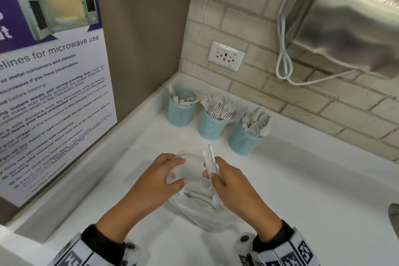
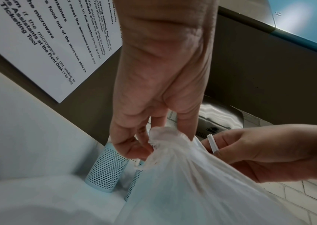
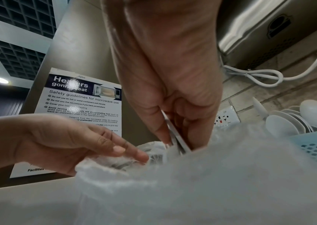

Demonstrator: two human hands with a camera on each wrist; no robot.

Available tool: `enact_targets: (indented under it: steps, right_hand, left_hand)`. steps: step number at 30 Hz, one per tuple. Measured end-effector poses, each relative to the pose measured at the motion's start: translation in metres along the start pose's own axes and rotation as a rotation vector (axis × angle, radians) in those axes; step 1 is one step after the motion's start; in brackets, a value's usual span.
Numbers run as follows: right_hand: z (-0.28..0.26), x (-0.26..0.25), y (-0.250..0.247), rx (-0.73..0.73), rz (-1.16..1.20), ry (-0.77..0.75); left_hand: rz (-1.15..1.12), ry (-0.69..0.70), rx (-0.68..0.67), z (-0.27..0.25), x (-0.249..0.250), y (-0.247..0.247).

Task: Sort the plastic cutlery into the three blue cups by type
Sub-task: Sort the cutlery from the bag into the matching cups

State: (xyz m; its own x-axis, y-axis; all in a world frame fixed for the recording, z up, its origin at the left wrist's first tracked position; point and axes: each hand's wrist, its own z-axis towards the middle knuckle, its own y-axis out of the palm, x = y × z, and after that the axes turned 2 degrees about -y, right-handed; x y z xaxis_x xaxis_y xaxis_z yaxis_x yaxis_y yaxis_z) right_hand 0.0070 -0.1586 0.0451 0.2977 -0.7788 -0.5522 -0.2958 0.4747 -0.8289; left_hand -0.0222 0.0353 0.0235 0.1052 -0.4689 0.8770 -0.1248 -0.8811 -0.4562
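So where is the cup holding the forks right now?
In the head view the fork cup stands on the white counter, middle of the three blue cups, between the left cup and the spoon cup, below the wall outlet.

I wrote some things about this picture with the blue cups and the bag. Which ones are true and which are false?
1. Three blue cups stand on the counter. True.
2. The right hand holds white cutlery handles. True.
3. The left hand holds a fork. False: it grips the plastic bag.
4. The cup nearest the right hand holds forks. False: it holds spoons.
5. The middle cup is empty. False: forks fill it.
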Motion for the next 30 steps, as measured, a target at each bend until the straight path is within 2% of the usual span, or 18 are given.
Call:
enact_targets:
  steps: [9, 11, 13, 15, 16, 18, 20, 24, 30]
  right_hand:
    - [-0.001, -0.001, -0.007, -0.005, 0.094, 0.030]
    - [-0.002, -0.001, -0.007, 0.035, 0.142, 0.011]
    - [-0.004, -0.005, -0.007, 0.103, 0.166, -0.049]
    - [-0.006, -0.010, -0.003, 0.183, 0.146, -0.151]
    - [-0.007, -0.013, -0.001, 0.226, 0.102, -0.203]
    - [-0.007, -0.019, 0.005, 0.315, -0.048, -0.301]
    - [-0.009, -0.024, 0.009, 0.342, -0.183, -0.381]
    - [-0.015, -0.030, 0.014, 0.321, -0.302, -0.454]
    - [-0.020, -0.026, 0.018, 0.367, -0.493, -0.615]
  left_hand:
    - [0.054, 0.010, 0.039, 0.002, -0.003, 0.003]
    - [0.162, 0.010, 0.129, 0.002, -0.004, 0.004]
    - [0.218, 0.042, 0.295, 0.001, 0.003, 0.005]
    - [0.139, 0.100, 0.383, -0.002, 0.014, 0.002]
    - [0.034, 0.115, 0.364, -0.004, 0.020, 0.001]
    - [-0.240, 0.087, 0.219, -0.007, 0.031, -0.001]
    - [-0.402, 0.000, 0.022, -0.010, 0.039, -0.002]
    - [-0.539, -0.068, -0.294, -0.015, 0.040, -0.007]
    - [-0.768, -0.105, -0.637, -0.019, 0.032, -0.024]
